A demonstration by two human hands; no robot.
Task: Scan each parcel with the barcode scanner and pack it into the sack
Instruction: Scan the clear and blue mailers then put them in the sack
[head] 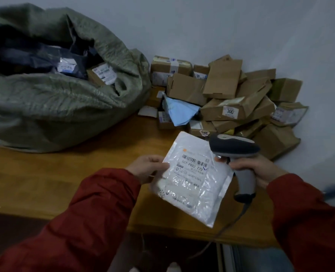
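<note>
Hands occupied: left hand point(148, 168) pinches the white parcel point(192, 183) by its edge, right hand point(258, 170) grips the barcode scanner point(239, 152).
Scanning step in hand; parcel held label-up, right of the sack point(64, 107). Next probably requires aiming at the barcode.

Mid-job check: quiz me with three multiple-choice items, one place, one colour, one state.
1. Where does the sack lie?
A. on the table, left of the box pile
B. on the floor
C. on a chair
2. What colour is the parcel in the left hand?
A. black
B. white
C. brown
3. The right hand is:
A. open, idle
B. pressing a box
C. gripping the scanner
Key: 1 A, it lies on the tabletop beside that pile; 2 B, white plastic under a barcode label; 3 C, it wraps round the handle.
</note>
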